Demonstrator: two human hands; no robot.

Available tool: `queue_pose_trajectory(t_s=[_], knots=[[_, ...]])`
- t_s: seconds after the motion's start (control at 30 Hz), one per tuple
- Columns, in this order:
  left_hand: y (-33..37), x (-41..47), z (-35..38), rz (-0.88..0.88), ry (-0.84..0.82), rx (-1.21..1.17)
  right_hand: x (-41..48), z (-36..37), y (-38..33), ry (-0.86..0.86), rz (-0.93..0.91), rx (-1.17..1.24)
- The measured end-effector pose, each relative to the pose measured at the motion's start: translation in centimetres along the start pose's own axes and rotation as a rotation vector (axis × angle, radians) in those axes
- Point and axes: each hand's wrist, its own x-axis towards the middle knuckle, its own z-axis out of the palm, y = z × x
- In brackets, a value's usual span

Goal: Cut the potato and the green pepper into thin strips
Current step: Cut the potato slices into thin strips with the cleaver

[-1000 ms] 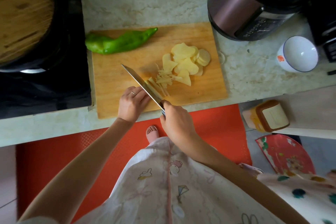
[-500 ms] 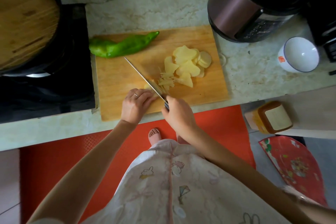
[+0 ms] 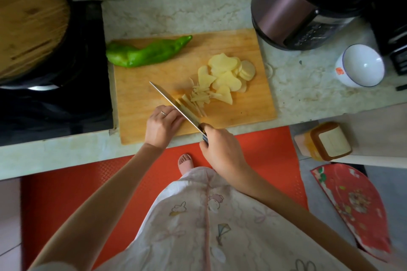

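Observation:
A wooden cutting board [image 3: 154,77] lies on the marble counter. A whole green pepper [image 3: 147,54] rests at its far left corner. Pale potato slices [image 3: 226,70] are fanned out on the right half, with a small heap of thin potato strips [image 3: 198,98] in front of them. My right hand [image 3: 222,152] grips the handle of a knife [image 3: 174,103], whose blade slants across the board beside the strips. My left hand [image 3: 161,125] has its fingers curled down on potato slices just left of the blade; those slices are mostly hidden under it.
A dark cooker [image 3: 308,2] stands behind the board on the right, a white bowl [image 3: 361,66] next to it. On the left a black stove [image 3: 55,99] carries a pot with a wooden lid [image 3: 28,22]. An orange container [image 3: 323,143] sits at the lower right.
The knife blade has lifted and come down again a little further left along the slices. More strips lie beside it. My left hand has drawn back slightly.

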Motion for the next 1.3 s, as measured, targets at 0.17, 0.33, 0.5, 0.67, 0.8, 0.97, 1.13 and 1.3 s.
queue_pose_trajectory(t_s=[0.17,0.33,0.5,0.67,0.8,0.97,1.13,1.3], knots=[[-0.1,0.0,0.0,-0.005,-0.005,-0.013,0.2,-0.2,0.0,-0.010,0.018,0.000],[-0.1,0.0,0.0,-0.012,-0.012,-0.016,0.3,0.1,-0.2,-0.012,0.032,-0.013],[-0.2,0.0,0.1,-0.013,-0.016,-0.023,0.4,0.5,-0.3,-0.017,0.051,-0.004],[-0.5,-0.3,0.4,-0.013,-0.016,-0.010,1.4,1.0,-0.3,-0.049,0.093,0.027],[-0.6,-0.5,0.4,-0.021,-0.020,-0.008,3.2,1.2,-0.8,-0.043,0.093,0.058],[-0.6,-0.5,0.3,-0.029,-0.032,-0.005,2.9,1.1,-0.9,-0.005,0.068,0.102],[-0.6,-0.4,0.3,-0.022,-0.029,-0.002,0.4,0.5,0.4,-0.017,0.040,0.034],[-0.6,-0.4,0.3,-0.023,-0.028,-0.011,-0.2,0.2,0.5,-0.026,0.033,0.011]])
